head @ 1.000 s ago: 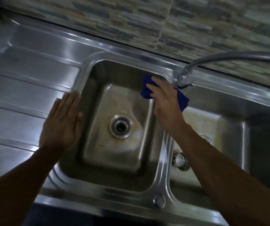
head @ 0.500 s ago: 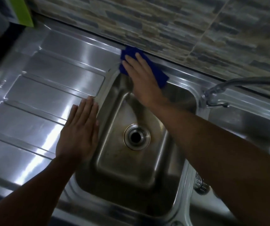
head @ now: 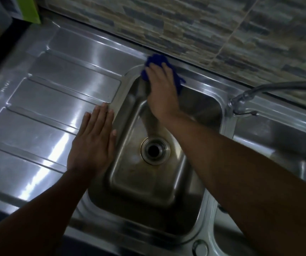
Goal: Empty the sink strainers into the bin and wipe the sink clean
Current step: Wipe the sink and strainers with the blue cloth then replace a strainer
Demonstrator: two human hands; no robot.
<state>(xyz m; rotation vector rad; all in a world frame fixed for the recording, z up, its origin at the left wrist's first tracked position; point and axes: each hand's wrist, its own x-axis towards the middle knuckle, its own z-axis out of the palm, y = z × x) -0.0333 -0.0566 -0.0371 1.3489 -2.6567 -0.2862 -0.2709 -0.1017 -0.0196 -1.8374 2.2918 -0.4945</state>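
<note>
A stainless steel sink basin (head: 137,183) fills the middle of the head view, its drain (head: 155,149) an open dark hole with no strainer in it. My right hand (head: 162,89) presses a blue cloth (head: 155,60) flat against the basin's far left corner, on the rim by the wall. My left hand (head: 93,143) lies flat, fingers together, on the sink's left rim beside the draining board, holding nothing. A second basin (head: 278,137) shows at the right, partly hidden by my right forearm.
A ribbed steel draining board (head: 43,111) stretches to the left. A tap (head: 244,97) stands between the basins, its spout reaching off to the right. A tiled wall (head: 204,30) runs behind. A green object (head: 29,8) stands at the top left.
My right hand has carried the blue cloth from beside the tap leftward along the back rim to the basin's far left corner. My left hand has stayed flat on the left rim.
</note>
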